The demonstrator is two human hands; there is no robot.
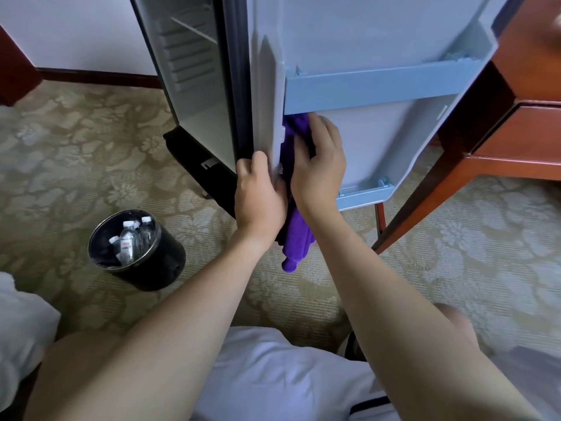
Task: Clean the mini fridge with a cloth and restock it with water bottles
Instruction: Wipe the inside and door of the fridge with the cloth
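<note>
Nearest the camera, my bare forearms reach forward over my knees and white shorts [273, 369], above a patterned beige carpet [76, 141]. Low at the left edge lies a fold of white fabric [18, 329].

Just beyond, on the carpet to my left, a black bucket [158, 262] holds several clear water bottles [129, 238] with white caps, leaning against one another inside it, well apart from the fridge.

At the middle of the scene, my left hand [258, 192] grips the near edge of the open fridge door [373, 141], fingers curled round the rim and thumb on its outer side. My right hand [318, 162] presses a purple cloth [296, 226] against the inner door liner, fingers spread and only lightly bent over the fabric, just below the pale blue upper door shelf [373, 86]. The cloth bunches under my palm, and its loose end hangs down between my two wrists. A lower door shelf [364, 196] sits to the right of my right wrist.

Behind the door, the mini fridge [197, 86] stands open, its pale interior showing a wire rack and ribbed side wall; no bottle shows inside. A reddish wooden table [522, 86] stands right of the door, one slanted leg reaching the carpet. Farthest off, a white wall [76, 31] runs above a dark wooden skirting board.
</note>
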